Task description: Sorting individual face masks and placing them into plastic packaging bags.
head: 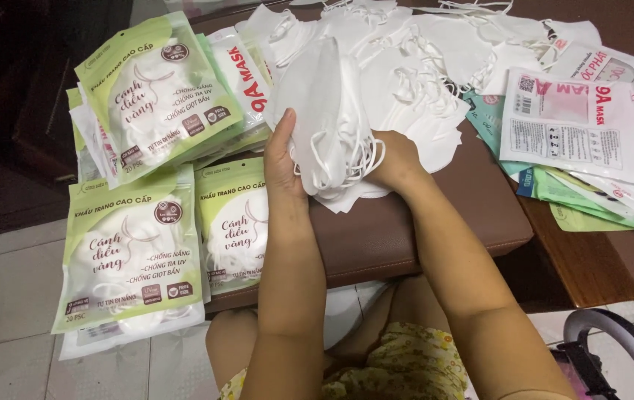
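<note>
My left hand [281, 167] and right hand [397, 159] clasping a stack of white face masks [328, 118] between them, fingers closed around its sides, above the brown bench [406, 222], filled green-and-white packets [154, 96] left, empty packets [576, 126] right

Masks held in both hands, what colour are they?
White, straps too. The masks show best in the head view, between the left hand and right hand.
</note>
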